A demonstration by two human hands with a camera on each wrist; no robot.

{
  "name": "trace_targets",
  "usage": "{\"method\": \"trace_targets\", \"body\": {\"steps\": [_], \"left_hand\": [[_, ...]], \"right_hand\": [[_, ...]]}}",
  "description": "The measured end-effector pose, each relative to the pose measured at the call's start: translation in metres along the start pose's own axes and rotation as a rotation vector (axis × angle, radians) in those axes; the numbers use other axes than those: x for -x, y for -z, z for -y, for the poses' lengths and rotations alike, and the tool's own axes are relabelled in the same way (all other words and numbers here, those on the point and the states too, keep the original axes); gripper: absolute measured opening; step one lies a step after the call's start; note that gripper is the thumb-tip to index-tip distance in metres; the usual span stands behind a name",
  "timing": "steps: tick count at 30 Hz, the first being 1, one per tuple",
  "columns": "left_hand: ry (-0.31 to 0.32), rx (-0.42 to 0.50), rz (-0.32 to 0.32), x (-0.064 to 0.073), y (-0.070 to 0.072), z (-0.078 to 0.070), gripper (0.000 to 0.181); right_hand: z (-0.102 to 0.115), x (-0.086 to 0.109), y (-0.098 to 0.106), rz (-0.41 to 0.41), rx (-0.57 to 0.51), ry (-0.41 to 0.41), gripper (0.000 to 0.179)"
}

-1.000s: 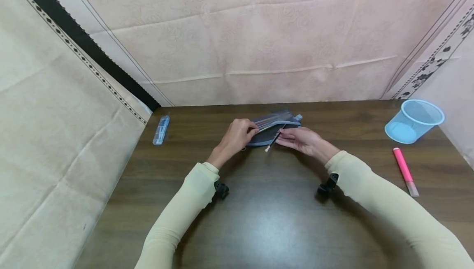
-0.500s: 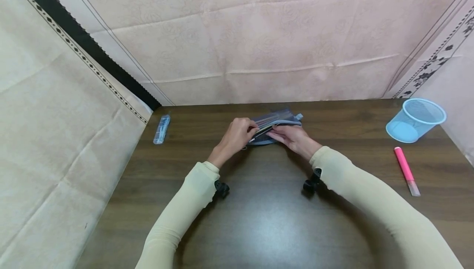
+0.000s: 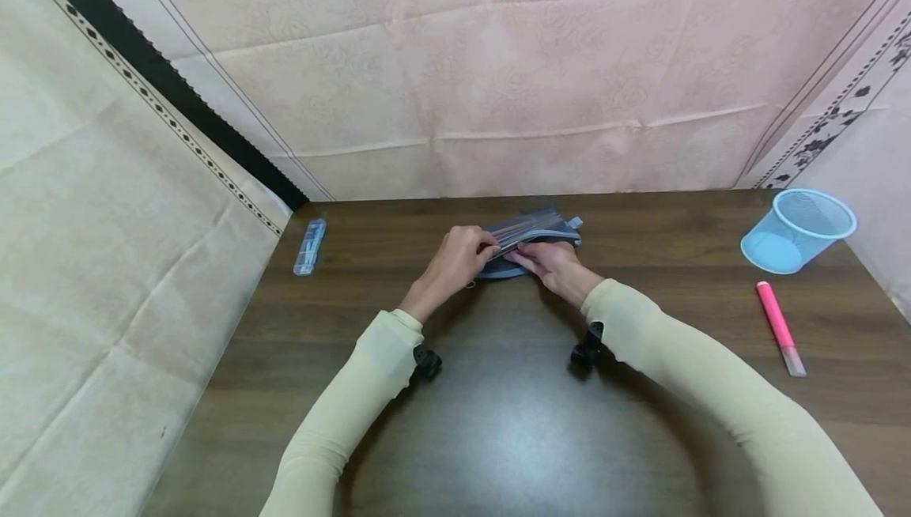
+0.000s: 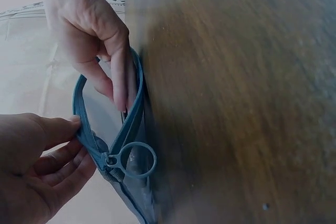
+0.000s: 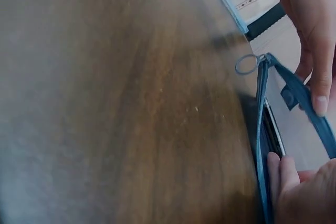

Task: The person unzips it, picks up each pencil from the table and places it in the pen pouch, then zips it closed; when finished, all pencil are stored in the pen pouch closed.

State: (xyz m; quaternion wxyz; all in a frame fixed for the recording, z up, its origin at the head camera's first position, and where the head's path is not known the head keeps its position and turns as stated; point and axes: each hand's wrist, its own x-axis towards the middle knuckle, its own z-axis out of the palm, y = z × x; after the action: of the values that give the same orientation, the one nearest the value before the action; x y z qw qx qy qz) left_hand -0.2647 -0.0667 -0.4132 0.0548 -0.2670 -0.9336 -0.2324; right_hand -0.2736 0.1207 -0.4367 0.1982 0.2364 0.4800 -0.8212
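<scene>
A blue zip pencil pouch [image 3: 530,224] with see-through sides lies near the far edge of the table, its zip parted. My left hand [image 3: 459,260] pinches one rim of the opening between thumb and fingers. Through that gap reach the fingers of my right hand [image 3: 562,268], holding a dark pencil [image 5: 274,129] that lies mostly inside the pouch. A round zip pull [image 4: 139,159] hangs at the end of the zip by my left hand. The right fingertips are partly hidden by the pouch's side in the head view.
A light blue mesh cup [image 3: 797,232] stands at the right, with a pink marker [image 3: 780,329] lying in front of it. A clear blue flat item [image 3: 309,247] lies at the left edge of the wooden table [image 3: 498,422]. Patterned cloth hangs behind.
My right hand has moved left and into the pouch, taking the pencil from outside the opening to inside it. The left hand stays in place on the rim.
</scene>
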Motion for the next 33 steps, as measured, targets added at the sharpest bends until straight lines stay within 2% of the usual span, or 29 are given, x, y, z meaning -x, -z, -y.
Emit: {"method": "trace_targets", "body": {"steps": [5,10,16,21,23,26,29,33], "left_hand": [[-0.013,0.000,0.006,0.001,-0.001,0.000,0.019],[-0.022,0.020,0.011,0.004,-0.004,0.003,0.016],[-0.019,0.071,-0.005,0.009,-0.003,0.010,0.018],[-0.002,0.064,-0.004,0.026,0.005,0.033,0.017],[-0.010,0.060,0.015,0.032,0.010,0.038,0.017],[-0.057,0.041,0.071,0.037,0.015,0.040,0.021],[-0.119,-0.024,0.143,0.037,0.017,0.041,0.028],[-0.150,-0.105,0.205,0.038,0.015,0.045,0.031]], "right_hand": [[-0.006,0.017,0.002,0.043,0.041,0.006,0.049],[-0.026,0.040,-0.001,0.118,0.130,0.007,0.043],[-0.054,0.064,-0.007,0.263,0.321,0.000,0.038],[-0.064,0.076,-0.009,0.405,0.523,0.044,0.038],[-0.066,0.077,-0.010,0.445,0.589,0.073,0.041],[-0.069,0.076,-0.015,0.476,0.646,0.102,0.050],[-0.071,0.073,-0.022,0.486,0.684,0.100,0.058],[-0.075,0.066,-0.032,0.495,0.754,0.083,0.068]]}}
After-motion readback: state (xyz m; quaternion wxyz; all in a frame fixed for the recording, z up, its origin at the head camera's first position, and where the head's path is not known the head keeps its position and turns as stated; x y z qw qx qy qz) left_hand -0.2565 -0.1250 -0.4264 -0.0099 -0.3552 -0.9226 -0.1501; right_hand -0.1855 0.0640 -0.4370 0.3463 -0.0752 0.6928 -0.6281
